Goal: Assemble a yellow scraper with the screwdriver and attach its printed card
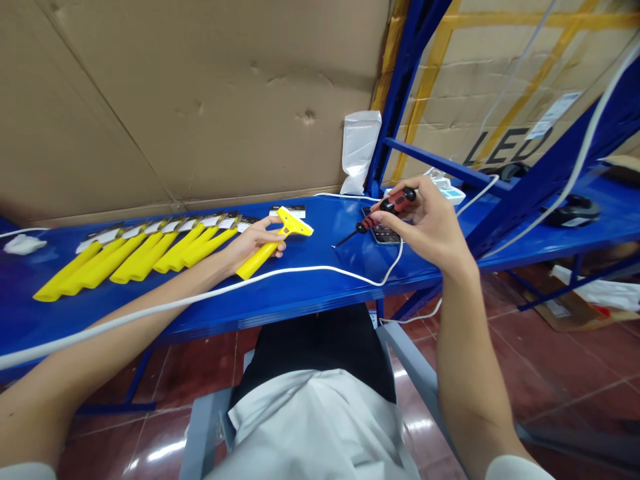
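My left hand (pixel 253 241) grips the handle of a yellow scraper (pixel 280 237) that rests on the blue shelf-table (pixel 310 287), its flat head pointing up and right. My right hand (pixel 430 227) holds a red-and-black screwdriver (pixel 385 210) above the table, its tip angled down to the left toward the scraper. To the left lies a row of several more yellow scrapers (pixel 135 257), side by side with metal blades at their far ends.
A white cable (pixel 310 270) runs across the table. A phone (pixel 383 233) lies under my right hand. Cardboard (pixel 190 100) backs the table, and a white plastic bag (pixel 359 150) leans on a blue rack post. A white power strip (pixel 450 190) sits at the right.
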### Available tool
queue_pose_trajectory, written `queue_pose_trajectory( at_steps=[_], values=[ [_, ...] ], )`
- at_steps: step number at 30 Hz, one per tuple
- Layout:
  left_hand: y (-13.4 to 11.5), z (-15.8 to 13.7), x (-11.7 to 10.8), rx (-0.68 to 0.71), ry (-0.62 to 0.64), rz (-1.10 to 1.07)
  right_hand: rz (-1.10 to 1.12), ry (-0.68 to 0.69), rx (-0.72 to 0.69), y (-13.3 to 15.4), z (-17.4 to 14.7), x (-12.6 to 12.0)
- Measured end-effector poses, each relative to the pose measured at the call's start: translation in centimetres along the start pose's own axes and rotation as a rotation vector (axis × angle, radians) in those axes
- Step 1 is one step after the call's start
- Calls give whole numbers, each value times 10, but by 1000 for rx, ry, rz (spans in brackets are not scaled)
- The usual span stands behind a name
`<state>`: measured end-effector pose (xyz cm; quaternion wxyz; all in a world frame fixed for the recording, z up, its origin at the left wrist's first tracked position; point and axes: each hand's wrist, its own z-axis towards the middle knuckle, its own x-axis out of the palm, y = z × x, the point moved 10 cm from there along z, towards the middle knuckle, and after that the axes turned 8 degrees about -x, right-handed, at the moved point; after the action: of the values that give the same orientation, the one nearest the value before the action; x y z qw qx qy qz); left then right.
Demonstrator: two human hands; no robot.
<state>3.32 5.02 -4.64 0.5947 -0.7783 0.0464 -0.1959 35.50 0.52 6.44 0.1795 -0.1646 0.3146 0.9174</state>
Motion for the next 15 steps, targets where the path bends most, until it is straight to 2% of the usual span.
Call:
queue_pose_trajectory(
  at_steps=[9, 15],
  values=[
    [0, 0, 0, -11, 33, 57, 52, -16, -46, -2, 0, 1],
    [2, -1, 0, -41, 30, 81, 91, -96, -97, 2, 0, -9]
  ],
)
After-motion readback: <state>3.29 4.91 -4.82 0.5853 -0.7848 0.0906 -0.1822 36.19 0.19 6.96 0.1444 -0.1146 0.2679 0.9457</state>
